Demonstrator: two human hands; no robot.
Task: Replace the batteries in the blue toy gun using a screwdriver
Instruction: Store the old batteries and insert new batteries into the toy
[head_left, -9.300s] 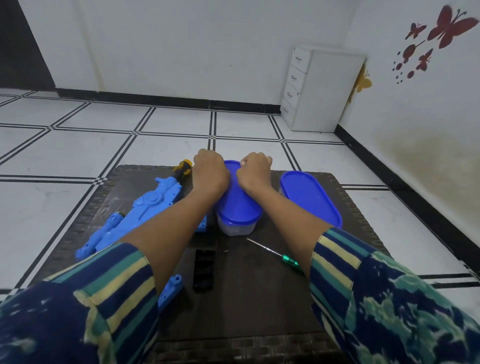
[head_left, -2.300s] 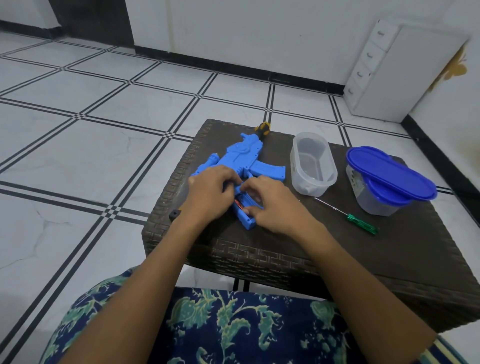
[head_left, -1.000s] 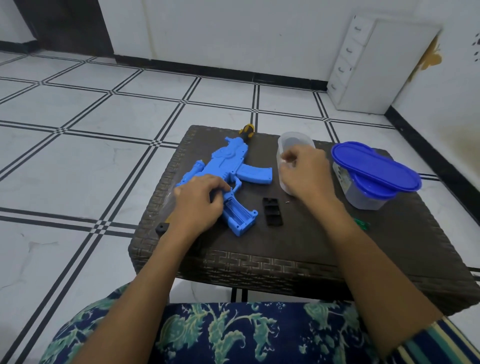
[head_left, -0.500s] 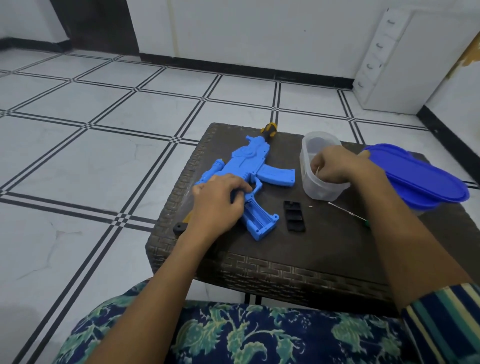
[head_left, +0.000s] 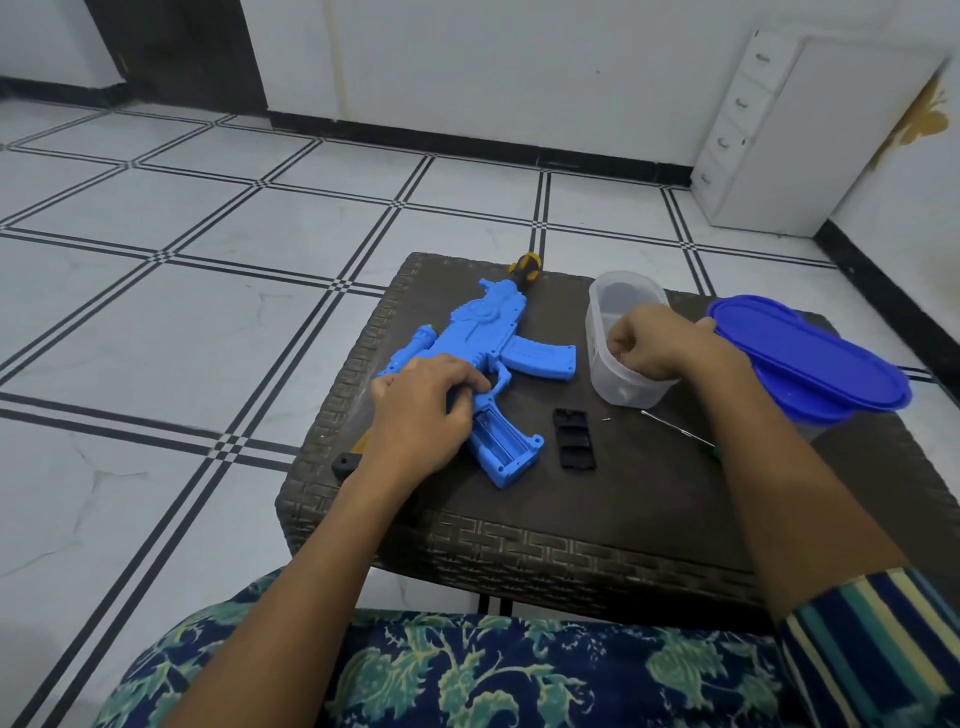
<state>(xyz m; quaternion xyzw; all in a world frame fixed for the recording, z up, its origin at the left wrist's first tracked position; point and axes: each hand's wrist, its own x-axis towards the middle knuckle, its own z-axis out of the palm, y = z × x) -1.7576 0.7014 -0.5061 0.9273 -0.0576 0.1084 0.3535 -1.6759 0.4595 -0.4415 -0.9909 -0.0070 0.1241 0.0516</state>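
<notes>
The blue toy gun (head_left: 483, 343) lies flat on the desk (head_left: 649, 493) with its battery slot (head_left: 501, 441) open, and the left hand (head_left: 421, 410) has its grip curled over the body by the trigger. The right hand (head_left: 654, 343) dips into the clear tub (head_left: 618, 387) with fingers bent, but I cannot tell if its grip holds anything. The gun looks like light, hard plastic that could slide, so holding its thick middle seems best.

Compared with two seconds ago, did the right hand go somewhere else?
Yes. The right hand left the blue toy gun and moved right, into the open clear tub.
</notes>
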